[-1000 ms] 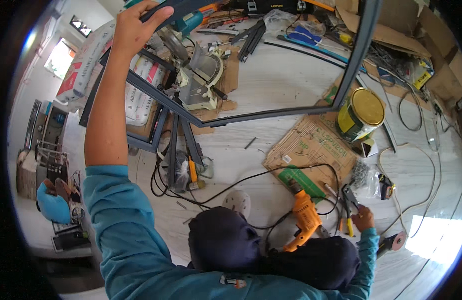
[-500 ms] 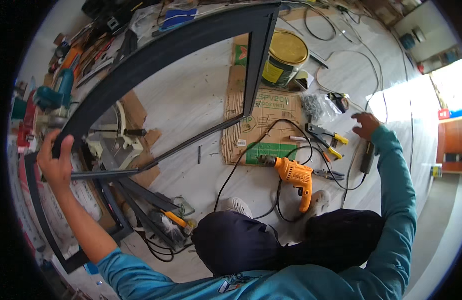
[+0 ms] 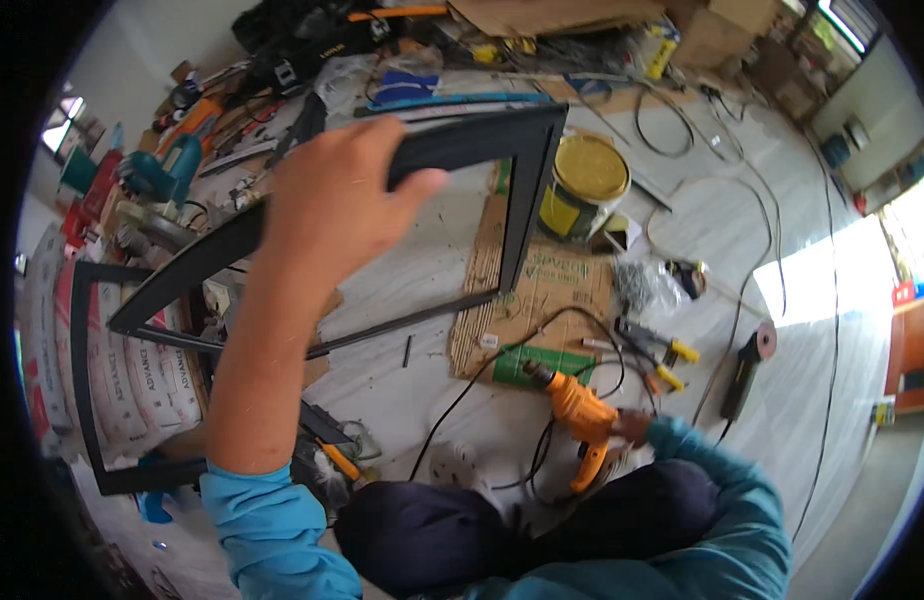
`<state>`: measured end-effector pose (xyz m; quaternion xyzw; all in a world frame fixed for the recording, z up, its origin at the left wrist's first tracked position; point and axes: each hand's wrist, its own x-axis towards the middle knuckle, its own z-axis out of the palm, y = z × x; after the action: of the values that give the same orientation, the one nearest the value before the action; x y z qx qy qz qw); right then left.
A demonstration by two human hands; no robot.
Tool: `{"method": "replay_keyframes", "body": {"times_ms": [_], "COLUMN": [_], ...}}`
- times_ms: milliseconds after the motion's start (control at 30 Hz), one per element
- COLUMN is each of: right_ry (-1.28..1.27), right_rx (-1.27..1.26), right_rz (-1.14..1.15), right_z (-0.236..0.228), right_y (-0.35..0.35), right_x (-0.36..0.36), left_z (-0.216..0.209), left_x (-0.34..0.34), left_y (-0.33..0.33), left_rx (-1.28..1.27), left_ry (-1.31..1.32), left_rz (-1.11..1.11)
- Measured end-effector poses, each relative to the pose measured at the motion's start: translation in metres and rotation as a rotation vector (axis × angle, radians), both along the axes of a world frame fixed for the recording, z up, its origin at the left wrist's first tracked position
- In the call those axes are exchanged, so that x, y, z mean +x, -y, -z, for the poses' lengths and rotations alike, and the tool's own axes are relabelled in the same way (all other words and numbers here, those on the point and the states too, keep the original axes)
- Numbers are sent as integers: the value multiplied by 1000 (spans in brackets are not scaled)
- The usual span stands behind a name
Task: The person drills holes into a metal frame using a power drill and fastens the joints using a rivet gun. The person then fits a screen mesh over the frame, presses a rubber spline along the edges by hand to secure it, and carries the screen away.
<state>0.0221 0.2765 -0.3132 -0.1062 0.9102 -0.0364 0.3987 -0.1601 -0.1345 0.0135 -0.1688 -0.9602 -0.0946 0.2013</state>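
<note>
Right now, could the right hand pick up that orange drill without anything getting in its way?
Probably yes. The right hand is already down at the orange drill on the floor, seemingly touching its rear end. Only loose black cords lie around it, while the left hand holds the dark frame well above.

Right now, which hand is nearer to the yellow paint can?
The left hand grips the black frame just beside the yellow paint can; the right hand is farther, at the orange drill.
</note>
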Motion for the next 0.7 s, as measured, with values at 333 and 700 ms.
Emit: {"method": "replay_keyframes", "body": {"times_ms": [333,700], "right_ry": [466,270], "right_rx": [-1240,-53], "right_rz": [1340,159], "right_z": [66,61], "right_y": [7,-31], "right_x": [68,14], "left_z": [-5,-20], "left_x": [-40,-34], "left_y": [-83,-88], "left_rx": [-107,-210], "left_ry": [144,228], "left_rz": [-162,-133]}}
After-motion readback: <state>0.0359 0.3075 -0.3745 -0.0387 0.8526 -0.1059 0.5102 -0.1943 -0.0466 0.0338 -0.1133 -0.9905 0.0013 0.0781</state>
